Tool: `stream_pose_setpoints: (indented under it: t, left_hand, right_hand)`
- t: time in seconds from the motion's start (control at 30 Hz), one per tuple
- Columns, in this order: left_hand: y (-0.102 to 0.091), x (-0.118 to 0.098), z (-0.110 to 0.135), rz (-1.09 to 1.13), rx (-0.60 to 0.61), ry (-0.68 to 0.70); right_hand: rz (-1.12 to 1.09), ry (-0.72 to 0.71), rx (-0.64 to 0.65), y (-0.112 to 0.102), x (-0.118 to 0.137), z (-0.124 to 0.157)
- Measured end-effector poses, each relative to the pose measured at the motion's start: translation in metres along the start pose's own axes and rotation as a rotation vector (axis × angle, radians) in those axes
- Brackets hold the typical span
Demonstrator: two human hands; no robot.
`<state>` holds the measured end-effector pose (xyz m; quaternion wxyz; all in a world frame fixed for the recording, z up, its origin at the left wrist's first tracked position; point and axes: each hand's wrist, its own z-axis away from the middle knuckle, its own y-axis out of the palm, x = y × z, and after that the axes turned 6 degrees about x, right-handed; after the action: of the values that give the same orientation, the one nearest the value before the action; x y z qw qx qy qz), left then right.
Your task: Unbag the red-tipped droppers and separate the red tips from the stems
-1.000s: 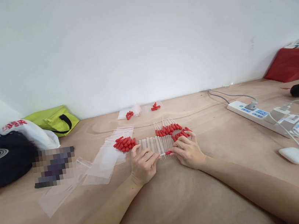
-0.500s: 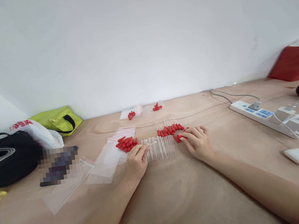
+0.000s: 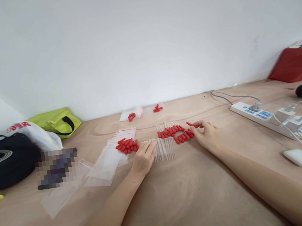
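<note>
My left hand (image 3: 144, 157) reaches over the left end of a row of clear thin dropper tubes (image 3: 167, 150), fingers pressed together, their tips hiding what is under them. My right hand (image 3: 207, 135) pinches a red rubber dropper bulb (image 3: 190, 124) between thumb and fingers, raised at the right of the row. Just left of that hand lie loose red bulbs (image 3: 182, 137). Behind the row, several tubes with red bulbs on their ends (image 3: 171, 130) lie side by side. A heap of red bulbs (image 3: 127, 145) sits beyond my left hand.
Clear zip bags (image 3: 102, 168) overlap at the left, near a blurred dark object (image 3: 57, 169). Small bags with red bulbs (image 3: 158, 108) lie by the wall. A black bag (image 3: 8, 161) and green bag (image 3: 56, 120) stand left; a power strip (image 3: 252, 113) with cables lies right.
My right hand has lifted a red bulb up and slightly right, away from the loose bulbs. My left hand has moved right over the tubes; the tube it pinched no longer shows clearly.
</note>
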<state>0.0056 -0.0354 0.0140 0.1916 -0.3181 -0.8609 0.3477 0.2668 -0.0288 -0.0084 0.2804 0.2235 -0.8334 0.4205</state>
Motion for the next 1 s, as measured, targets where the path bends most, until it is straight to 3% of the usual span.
stream_pose_setpoints:
  t: [0.23, 0.63, 1.0]
  left_hand:
    - [-0.003, -0.002, 0.002, 0.179, 0.161, 0.021]
    - [-0.005, -0.005, 0.008, 0.275, 0.216, 0.011]
    - [-0.015, -0.003, 0.006, 0.106, 0.294, -0.069]
  right_hand:
    - [0.034, -0.017, 0.116, -0.004, 0.002, 0.001]
    - [0.153, -0.075, 0.134, -0.003, -0.001, 0.003]
    - [0.152, 0.084, 0.069, -0.003, 0.001, -0.001]
